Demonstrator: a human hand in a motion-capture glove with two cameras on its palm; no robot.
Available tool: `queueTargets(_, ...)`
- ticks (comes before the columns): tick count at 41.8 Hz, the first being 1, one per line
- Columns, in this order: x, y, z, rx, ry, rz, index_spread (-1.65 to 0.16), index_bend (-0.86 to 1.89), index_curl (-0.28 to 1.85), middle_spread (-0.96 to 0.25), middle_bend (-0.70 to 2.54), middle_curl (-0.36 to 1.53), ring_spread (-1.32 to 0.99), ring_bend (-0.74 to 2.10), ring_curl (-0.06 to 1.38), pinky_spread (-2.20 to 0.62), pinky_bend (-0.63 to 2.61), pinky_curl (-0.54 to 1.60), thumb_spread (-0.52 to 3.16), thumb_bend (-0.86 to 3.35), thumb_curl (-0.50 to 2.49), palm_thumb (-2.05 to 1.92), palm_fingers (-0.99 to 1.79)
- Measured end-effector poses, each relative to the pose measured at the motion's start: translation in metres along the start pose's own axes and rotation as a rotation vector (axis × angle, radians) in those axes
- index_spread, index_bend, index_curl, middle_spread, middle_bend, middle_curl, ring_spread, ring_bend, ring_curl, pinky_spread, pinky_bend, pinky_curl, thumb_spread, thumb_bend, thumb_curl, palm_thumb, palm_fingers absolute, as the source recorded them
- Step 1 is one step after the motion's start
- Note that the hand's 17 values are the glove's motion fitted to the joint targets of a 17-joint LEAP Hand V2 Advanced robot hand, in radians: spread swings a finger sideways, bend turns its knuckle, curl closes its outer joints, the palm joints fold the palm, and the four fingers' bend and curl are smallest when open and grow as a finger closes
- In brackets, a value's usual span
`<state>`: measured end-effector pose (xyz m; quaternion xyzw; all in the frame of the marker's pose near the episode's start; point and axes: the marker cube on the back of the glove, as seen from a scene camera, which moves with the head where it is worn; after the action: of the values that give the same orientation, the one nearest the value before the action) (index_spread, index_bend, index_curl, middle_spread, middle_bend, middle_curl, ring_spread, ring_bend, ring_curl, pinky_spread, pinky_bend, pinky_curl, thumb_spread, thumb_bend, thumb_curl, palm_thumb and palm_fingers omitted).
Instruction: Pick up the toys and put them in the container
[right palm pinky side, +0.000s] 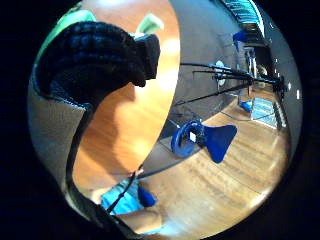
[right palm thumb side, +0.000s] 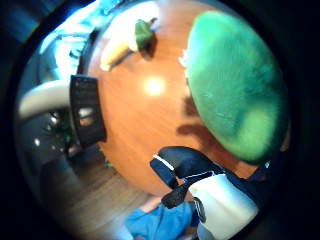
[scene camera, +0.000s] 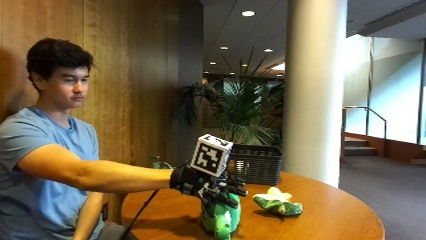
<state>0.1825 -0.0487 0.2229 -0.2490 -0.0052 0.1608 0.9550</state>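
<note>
Outside view is showing the right hand (scene camera: 210, 189) curling its fingers down over a green toy (scene camera: 221, 220) that is standing on the table (scene camera: 333, 220). Whether the grip is closing fully is unclear, since the palm views are showing the toy (right palm thumb side: 235, 85) close but not pinched. A second toy (scene camera: 277, 202) is lying just beside it, with the basket (scene camera: 255, 164) waiting behind. Lifting too soon is risking the soft toy slipping out, tipping over, or bumping the second toy off course.
</note>
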Motion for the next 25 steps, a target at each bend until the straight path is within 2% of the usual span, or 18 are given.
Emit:
queueTargets(6,-0.012,0.001,0.026,-0.014,-0.035,-0.043,-0.26,0.00,0.07,0.07,0.08,0.20,0.08,0.18,0.34,0.06,1.53,0.37,0.98,-0.01,0.28,0.02,-0.37)
queueTargets(14,-0.019,0.001,0.047,0.136,0.020,-0.013,-0.26,0.00,0.05,0.07,0.07,0.17,0.08,0.25,0.36,-0.01,1.66,0.40,1.02,0.03,0.30,0.17,-0.30)
queueTargets(20,-0.016,-0.001,0.052,0.224,-0.050,-0.008,-0.28,0.07,0.05,0.06,0.18,0.19,0.06,0.51,0.42,-0.12,1.62,0.39,1.11,0.11,0.34,0.34,0.01)
queueTargets(25,-0.019,0.000,0.052,0.306,-0.066,-0.006,-0.29,0.12,0.07,0.03,0.22,0.22,0.00,0.66,0.46,-0.16,1.57,0.36,1.18,0.15,0.36,0.43,0.14)
